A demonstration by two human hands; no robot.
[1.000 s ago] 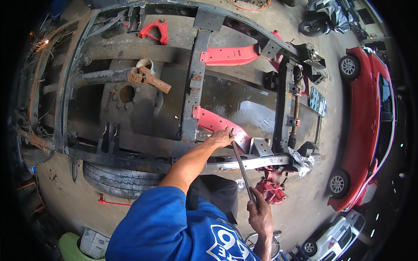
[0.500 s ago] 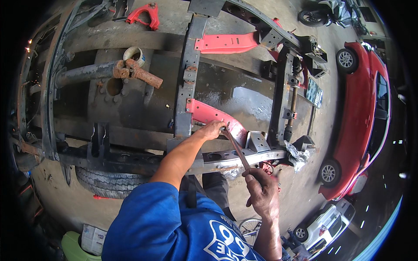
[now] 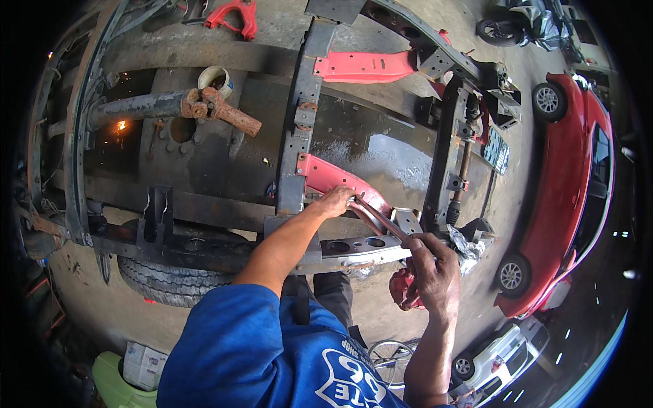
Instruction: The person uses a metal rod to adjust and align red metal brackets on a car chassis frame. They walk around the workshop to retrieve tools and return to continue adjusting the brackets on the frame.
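My left hand [image 3: 335, 202] is closed at the far end of a long metal bar [image 3: 381, 219], against the lower pink bracket [image 3: 325, 175] bolted into the black vehicle frame [image 3: 292, 183]; what exactly lies under those fingers is too small to make out. My right hand [image 3: 434, 272] grips the near end of the same bar, which slants down to the right over the frame rail [image 3: 350, 260]. A bare metal bracket [image 3: 408, 222] sits just right of the pink one. Crumpled silver material [image 3: 469, 248] hangs on the rail beside my right hand.
A rusty driveshaft [image 3: 143, 109], a white bucket [image 3: 223, 73], a red control arm [image 3: 243, 20] and orange sparks [image 3: 121, 126] are at the left. A tire [image 3: 170, 279] and red part [image 3: 401, 289] lie below the rail. A red car [image 3: 564, 183], motorcycle [image 3: 537, 27] and white vehicle [image 3: 496, 360] stand rightward.
My right hand has moved up and right with the bar, which now lies at a flatter slant. My left hand stays at the pink bracket. Sparks now show near the driveshaft.
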